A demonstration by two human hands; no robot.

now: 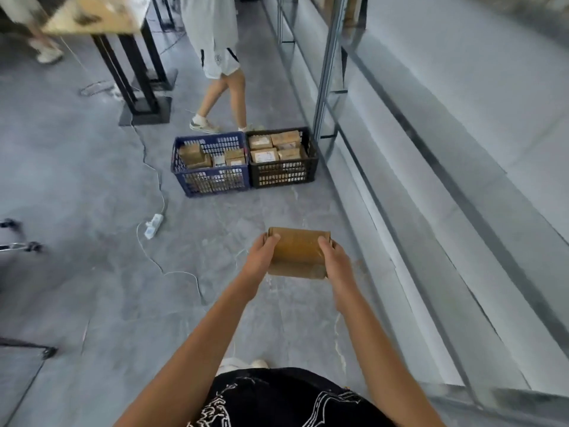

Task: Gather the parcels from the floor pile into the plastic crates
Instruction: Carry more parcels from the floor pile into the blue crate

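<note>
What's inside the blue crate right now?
The blue crate holds several brown cardboard parcels and a white-labelled one, stacked unevenly. Lower layers show only through the mesh; the crate bottom is covered.

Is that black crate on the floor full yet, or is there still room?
Nearly full. The black crate holds brown parcels stacked almost to its rim, higher than those in the blue crate beside it.

Two crates (212, 164) (281, 158), one held parcel (297, 252), two hands (261, 258) (337, 261).
</note>
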